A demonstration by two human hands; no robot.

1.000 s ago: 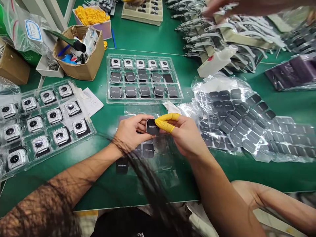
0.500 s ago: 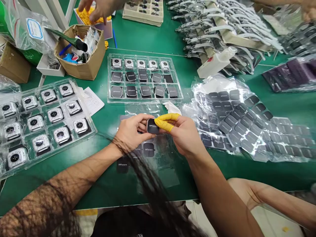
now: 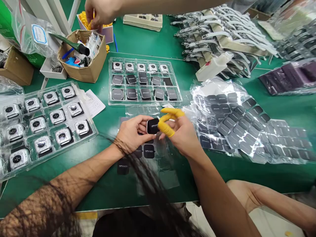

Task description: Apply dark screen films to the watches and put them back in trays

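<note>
A small black watch body (image 3: 152,126) with white lettering on its face is held over the green table by my left hand (image 3: 132,133), gripped at its left edge. My right hand (image 3: 180,133) wears yellow finger cots on thumb and forefinger; the thumb presses the watch's right side while the forefinger is lifted above it. Under my hands lies a clear film sheet (image 3: 148,154) carrying a few black square stickers with the same lettering.
A clear tray (image 3: 144,82) of watch bodies lies behind my hands, another tray (image 3: 44,121) at left. Bagged black stickers (image 3: 242,125) spread to the right. At the back, a cardboard box (image 3: 82,56) of tools, strap piles (image 3: 222,33), and another person's hand (image 3: 98,13) over yellow cots.
My right forefinger has lifted off the watch and curled upward. The other person's hand has moved left to the box of yellow cots. The view has shifted slightly.
</note>
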